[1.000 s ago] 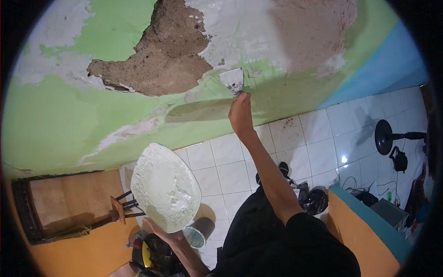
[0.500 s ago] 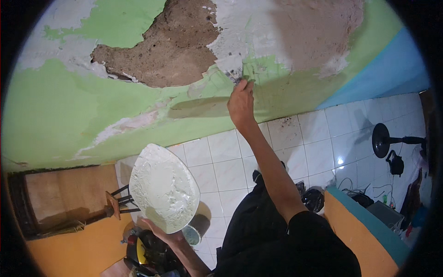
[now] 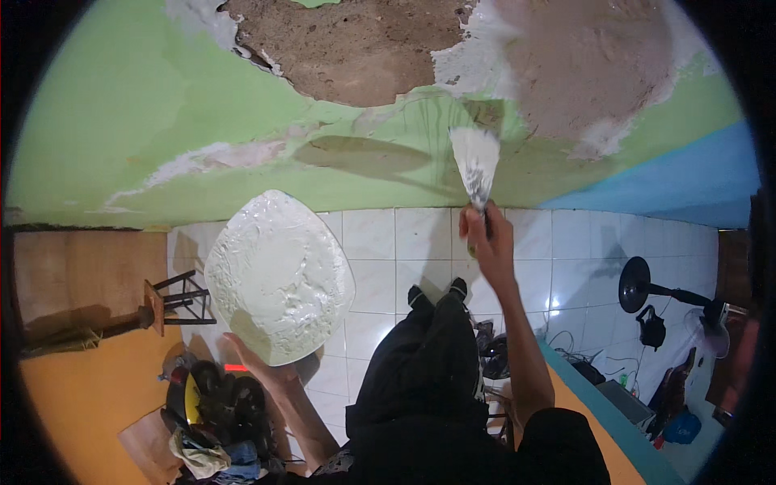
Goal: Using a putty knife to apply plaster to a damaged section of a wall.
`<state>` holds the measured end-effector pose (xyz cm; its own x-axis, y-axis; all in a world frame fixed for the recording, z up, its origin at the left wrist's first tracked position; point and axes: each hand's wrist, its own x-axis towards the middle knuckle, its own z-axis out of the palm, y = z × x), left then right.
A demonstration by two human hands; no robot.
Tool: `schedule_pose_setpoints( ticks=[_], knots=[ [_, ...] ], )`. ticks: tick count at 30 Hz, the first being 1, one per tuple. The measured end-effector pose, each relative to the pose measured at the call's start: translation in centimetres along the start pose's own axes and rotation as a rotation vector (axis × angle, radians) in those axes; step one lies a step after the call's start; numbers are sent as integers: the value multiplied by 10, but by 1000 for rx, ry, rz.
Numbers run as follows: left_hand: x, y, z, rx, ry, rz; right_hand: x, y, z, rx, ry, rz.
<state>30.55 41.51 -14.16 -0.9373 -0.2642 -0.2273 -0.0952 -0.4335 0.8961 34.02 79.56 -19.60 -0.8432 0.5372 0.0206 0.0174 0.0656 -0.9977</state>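
Note:
My left hand (image 3: 267,370) holds up a large pale plate (image 3: 346,284) by its near edge, its fingers partly hidden underneath. A layer of wet white putty (image 3: 271,279) is spread over the plate, smooth in places and ridged in others. In my right hand (image 3: 491,242) is a putty knife (image 3: 476,160), gripped by its handle with the blade pointing toward the wall. White putty coats the blade, which appears to stand off the wall. Beyond it, the green wall (image 3: 202,121) has a rough brown bare patch (image 3: 347,52) bordered by white filler (image 3: 477,61).
White floor tiles (image 3: 368,234) lie below. A small stool (image 3: 158,307) stands at left, above a pile of bags and cloths (image 3: 214,412). To the right are a black fan (image 3: 636,284), cables, and a teal-topped orange partition (image 3: 602,396).
My right hand has drawn the putty knife back from the wall, down and to the right. The blade now shows a white coating. My view has tilted lower, showing my feet.

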Motion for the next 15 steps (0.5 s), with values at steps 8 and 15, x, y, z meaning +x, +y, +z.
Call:
schedule_pose_setpoints(
  ticks=[8,15],
  knots=[
    [-8,-39,20,17,-63,-43,120,41,-1,149,-69,-231],
    [1,-54,30,26,-42,-53,177,64,35,-20,257,-344]
  ],
)
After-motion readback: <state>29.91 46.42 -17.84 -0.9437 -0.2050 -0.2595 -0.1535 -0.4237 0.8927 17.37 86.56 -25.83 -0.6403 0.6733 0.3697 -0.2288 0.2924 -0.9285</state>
